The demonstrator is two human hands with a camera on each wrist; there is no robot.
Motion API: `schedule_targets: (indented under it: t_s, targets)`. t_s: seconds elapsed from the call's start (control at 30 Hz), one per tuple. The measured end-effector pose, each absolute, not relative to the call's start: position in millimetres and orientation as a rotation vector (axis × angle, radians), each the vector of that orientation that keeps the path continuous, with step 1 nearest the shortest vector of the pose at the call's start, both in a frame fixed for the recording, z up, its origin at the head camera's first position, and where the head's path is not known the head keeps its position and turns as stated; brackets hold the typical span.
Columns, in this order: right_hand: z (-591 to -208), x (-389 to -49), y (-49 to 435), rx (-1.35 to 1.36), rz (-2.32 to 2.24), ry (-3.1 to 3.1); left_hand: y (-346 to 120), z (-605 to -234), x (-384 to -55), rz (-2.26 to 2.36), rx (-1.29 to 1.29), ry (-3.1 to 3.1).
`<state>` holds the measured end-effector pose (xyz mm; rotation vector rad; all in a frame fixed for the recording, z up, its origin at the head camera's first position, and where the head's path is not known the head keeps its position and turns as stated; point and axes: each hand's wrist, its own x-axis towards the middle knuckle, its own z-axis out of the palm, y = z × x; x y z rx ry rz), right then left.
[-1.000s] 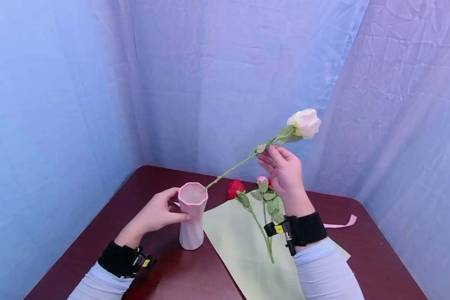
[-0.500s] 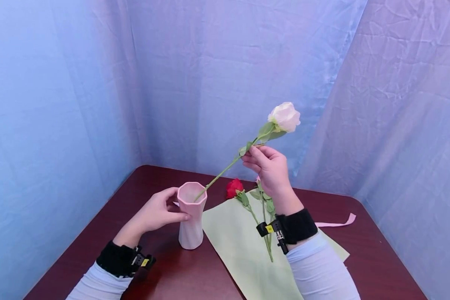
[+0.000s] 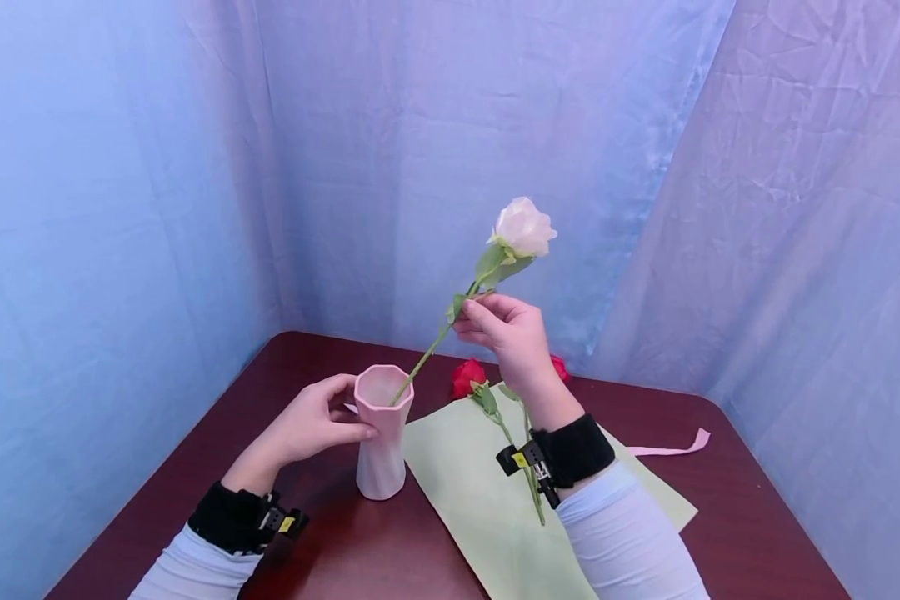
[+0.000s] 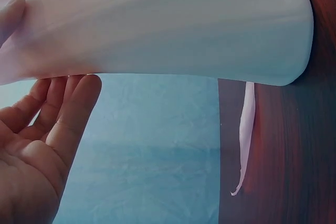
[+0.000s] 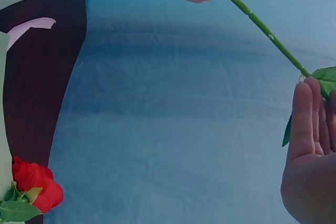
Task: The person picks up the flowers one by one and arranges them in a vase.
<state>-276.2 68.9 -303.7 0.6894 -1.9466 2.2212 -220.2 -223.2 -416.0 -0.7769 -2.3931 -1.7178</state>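
A pink-and-white vase [image 3: 382, 454] stands upright on the table. My left hand [image 3: 311, 429] grips its upper part, thumb at the front and fingers behind; in the left wrist view the fingertips [image 4: 89, 85] touch the vase's side. My right hand [image 3: 506, 337] pinches the stem of a white rose [image 3: 523, 227] just below its leaves. The rose leans up to the right, and its green stem [image 5: 270, 35] runs down past the vase's rim. The stem's lower end is inside the vase, hidden by the front wall.
A pale green sheet [image 3: 465, 492] lies right of the vase. On it rest a red rose [image 3: 467, 377] and other stems, partly behind my right arm. Another red bloom [image 3: 560, 368] shows beyond the wrist. A pink ribbon [image 3: 675, 450] lies at right. Curtains surround the table [image 3: 750, 517].
My right hand has moved left with the white rose, which now stands steeper. Its stem end has gone from the rim down into the vase. My left hand and the vase have hardly moved.
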Motion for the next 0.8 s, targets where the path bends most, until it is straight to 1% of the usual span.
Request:
schedule_targets:
  t_s: [0.27,0.8]
  targets:
    - [-305,-276,54,0.731,2.161,-2.029,-224,-414,-221,-1.715,-0.753,-2.399]
    - [-316,-273,41,0.776,2.126,-2.131,-224,-416,-222,-1.716,-0.767,-2.384]
